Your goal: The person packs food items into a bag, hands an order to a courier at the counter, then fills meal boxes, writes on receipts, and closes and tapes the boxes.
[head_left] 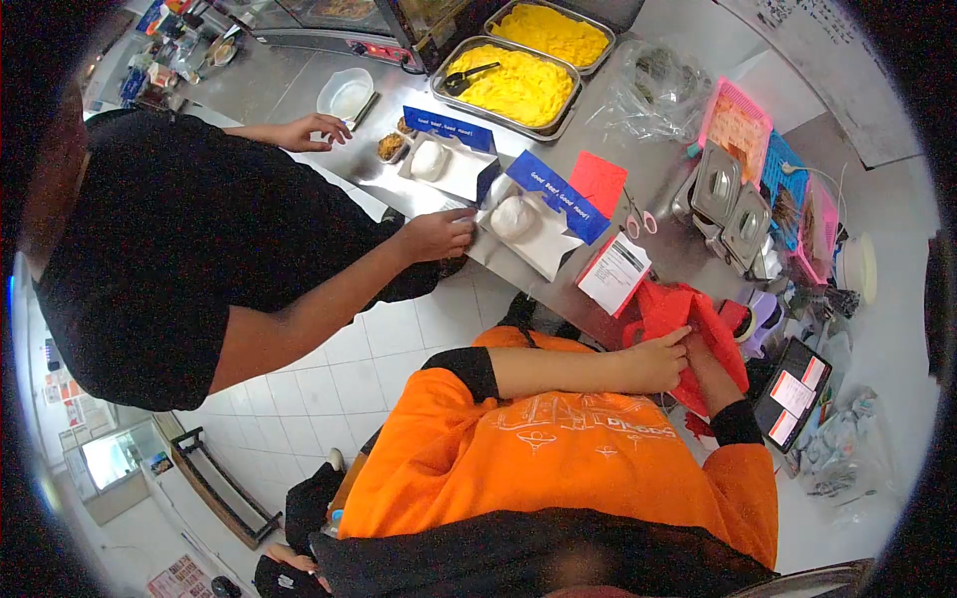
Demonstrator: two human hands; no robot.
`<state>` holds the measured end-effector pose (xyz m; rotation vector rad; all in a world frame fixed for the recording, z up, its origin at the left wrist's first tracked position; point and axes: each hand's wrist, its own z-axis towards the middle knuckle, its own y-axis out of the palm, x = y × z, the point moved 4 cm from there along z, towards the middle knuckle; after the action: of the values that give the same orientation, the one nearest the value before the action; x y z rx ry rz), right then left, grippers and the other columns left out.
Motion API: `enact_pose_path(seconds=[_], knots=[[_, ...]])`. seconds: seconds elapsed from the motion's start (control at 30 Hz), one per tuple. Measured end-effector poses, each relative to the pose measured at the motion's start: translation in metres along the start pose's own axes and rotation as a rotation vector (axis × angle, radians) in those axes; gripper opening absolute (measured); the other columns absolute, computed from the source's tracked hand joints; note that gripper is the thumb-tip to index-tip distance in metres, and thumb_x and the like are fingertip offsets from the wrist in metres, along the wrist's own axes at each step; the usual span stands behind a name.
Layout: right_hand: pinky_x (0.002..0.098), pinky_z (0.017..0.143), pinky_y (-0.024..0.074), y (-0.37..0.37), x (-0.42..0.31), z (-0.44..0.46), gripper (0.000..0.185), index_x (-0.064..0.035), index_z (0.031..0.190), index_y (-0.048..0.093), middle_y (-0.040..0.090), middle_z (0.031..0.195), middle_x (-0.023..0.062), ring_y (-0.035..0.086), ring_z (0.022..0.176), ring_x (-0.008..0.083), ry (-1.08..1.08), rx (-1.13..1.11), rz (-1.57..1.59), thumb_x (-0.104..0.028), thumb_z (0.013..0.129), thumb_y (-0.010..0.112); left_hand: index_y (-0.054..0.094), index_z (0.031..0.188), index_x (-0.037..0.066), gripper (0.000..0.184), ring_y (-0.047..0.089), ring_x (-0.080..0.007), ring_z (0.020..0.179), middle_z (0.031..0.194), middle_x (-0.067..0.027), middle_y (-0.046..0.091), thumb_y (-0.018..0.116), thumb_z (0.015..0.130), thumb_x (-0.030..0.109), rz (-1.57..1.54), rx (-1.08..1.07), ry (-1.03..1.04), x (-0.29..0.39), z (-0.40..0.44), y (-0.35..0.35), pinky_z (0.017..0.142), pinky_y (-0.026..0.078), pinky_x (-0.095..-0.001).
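Observation:
A red bag (pixel 670 307) lies bunched at the counter's front edge before me. My left hand (pixel 658 364) is closed at its near opening, with the index finger stretched along the rim. My right hand (pixel 702 354) reaches into the bag; red material hides its fingers. Just left of the bag is a white printed receipt (pixel 615 274) on a red backing. Beyond it, scissors (pixel 641 223) lie beside a red sheet (pixel 598 182). Farther left stands an open paper box (pixel 543 244) with a blue lid, holding a white wrapped round item (pixel 512 218).
A co-worker's hand (pixel 439 235) touches the counter near the boxes; the other hand (pixel 314 131) is farther back. A second box (pixel 461 177) holds another white item. Behind are trays of yellow food (pixel 513 85), lidded metal containers (pixel 718 184), and a tablet (pixel 790 394) at right.

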<state>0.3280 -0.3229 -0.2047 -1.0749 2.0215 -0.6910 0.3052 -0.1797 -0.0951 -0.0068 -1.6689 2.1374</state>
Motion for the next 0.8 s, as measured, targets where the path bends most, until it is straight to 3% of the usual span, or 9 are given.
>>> enact_pose_path(seconds=[0.8], knots=[[0.0407,0.106,0.0348,-0.002,0.019,-0.003,0.054,-0.0121,0.142,0.036,0.040,0.142,0.0179,0.041,0.130,0.0287,0.003,0.013,0.004,-0.021,0.089,0.048,0.069,0.080,0.012,0.014,0.055,-0.0244,0.107,0.095,-0.0064,0.063,0.058,0.073,0.019,0.026,0.081,-0.026,-0.007,0.005,0.000,0.113,0.015,-0.0549]])
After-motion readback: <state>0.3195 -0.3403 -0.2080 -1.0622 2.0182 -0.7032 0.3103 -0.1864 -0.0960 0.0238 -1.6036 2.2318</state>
